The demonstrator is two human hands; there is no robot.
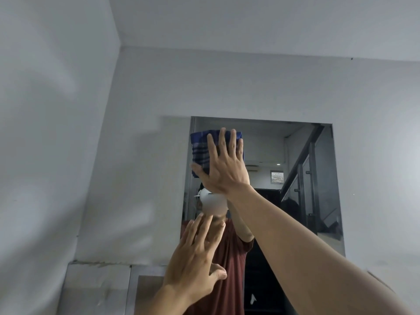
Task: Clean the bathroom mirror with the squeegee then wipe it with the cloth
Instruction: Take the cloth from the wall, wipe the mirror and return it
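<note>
head view: flat-fingered right hand (pixel 223 165) on folded blue plaid cloth (pixel 202 147) against rectangular mirror (pixel 261 142); left hand (pixel 195 255) splayed, empty

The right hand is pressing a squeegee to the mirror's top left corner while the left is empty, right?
No: the head view shows a blue cloth, not a squeegee, under the right hand at the top left corner of the mirror. The left hand is empty.
</note>
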